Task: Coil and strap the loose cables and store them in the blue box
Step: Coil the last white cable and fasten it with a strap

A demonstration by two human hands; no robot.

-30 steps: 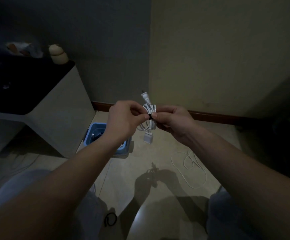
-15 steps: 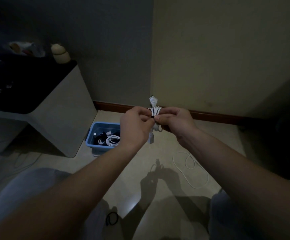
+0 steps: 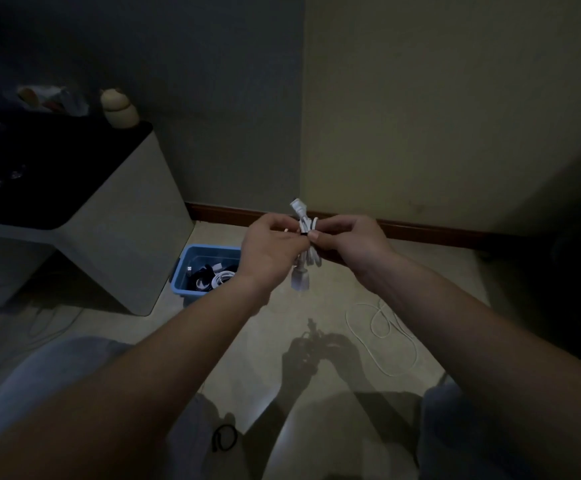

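Nearest, a small black loop [image 3: 224,442] lies on the floor between the knees, likely a spare strap. Further out on the right, a loose white cable [image 3: 382,336] sprawls uncoiled, waiting its turn. Mid-air, the left hand [image 3: 270,251] pinches the black strap [image 3: 304,233] at the waist of the white cable bundle [image 3: 308,258], while the right hand [image 3: 349,242] has its fingers clamped on the coils beside it. The risk: if the strap isn't cinched snug, the coils could spring loose on release, and the heavy plug dangling below could drag them out. Beyond on the left sits the blue box [image 3: 192,296], already holding cables, tucked against a pale cabinet [image 3: 136,244]; nothing blocks the drop.
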